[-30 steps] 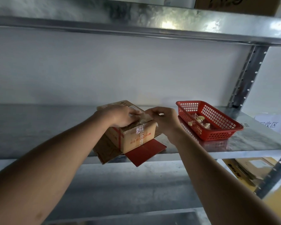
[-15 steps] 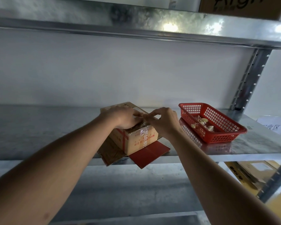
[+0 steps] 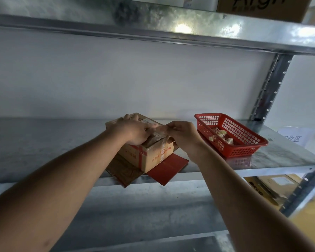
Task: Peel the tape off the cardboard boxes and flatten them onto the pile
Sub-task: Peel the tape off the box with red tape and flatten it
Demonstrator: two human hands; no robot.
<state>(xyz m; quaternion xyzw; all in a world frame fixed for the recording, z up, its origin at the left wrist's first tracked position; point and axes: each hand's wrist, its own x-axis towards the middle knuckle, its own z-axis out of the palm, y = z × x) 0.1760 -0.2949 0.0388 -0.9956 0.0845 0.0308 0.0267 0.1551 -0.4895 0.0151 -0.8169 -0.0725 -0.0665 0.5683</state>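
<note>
Box (image 3: 153,153) of tan cardboard, w/ red print and red bands, clear tape (image 3: 162,132) shiny over top seam and down the front face. It sits on flat cardboard sheets (image 3: 164,170), one brown, one red, which overhang the front edge of the metal shelf (image 3: 44,142). Left hand (image 3: 135,130) presses flat on the box top, fingers bent over it. Right hand (image 3: 182,133) pinches a lifted end of tape at the top right edge of the box. Red basket (image 3: 244,142) is near on the right, apart from the box, w/ crumpled tape bits (image 3: 220,135) inside. Left of the box is bare shelf; wall behind, another shelf above.
</note>
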